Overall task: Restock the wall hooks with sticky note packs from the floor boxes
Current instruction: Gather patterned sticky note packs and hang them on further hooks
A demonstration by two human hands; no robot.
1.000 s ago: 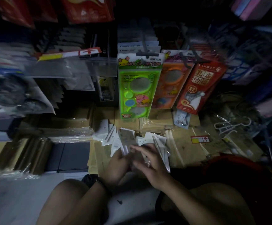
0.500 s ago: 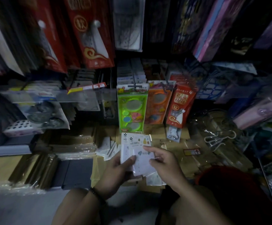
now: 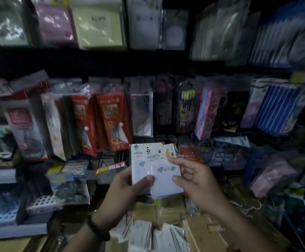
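1. The far top row of hanging packages [image 3: 97, 24] is smeared with blur, and none of its print is legible.
2. The left hand [image 3: 128, 191] covers the near-left corner of the sticky note packs [image 3: 163, 182], so their number cannot be told.
3. The boxed packs [image 3: 144, 235] are cut off by the near edge.

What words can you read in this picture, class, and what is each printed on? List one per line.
"BE HAPPY": front sticky note pack, pinched by the right hand.
"BE HAP", rest covered: rear sticky note pack, gripped by the left hand.
Small word by the leaf drawing on the front pack: too blurred.
Red hanging packs: characters too blurred to read.
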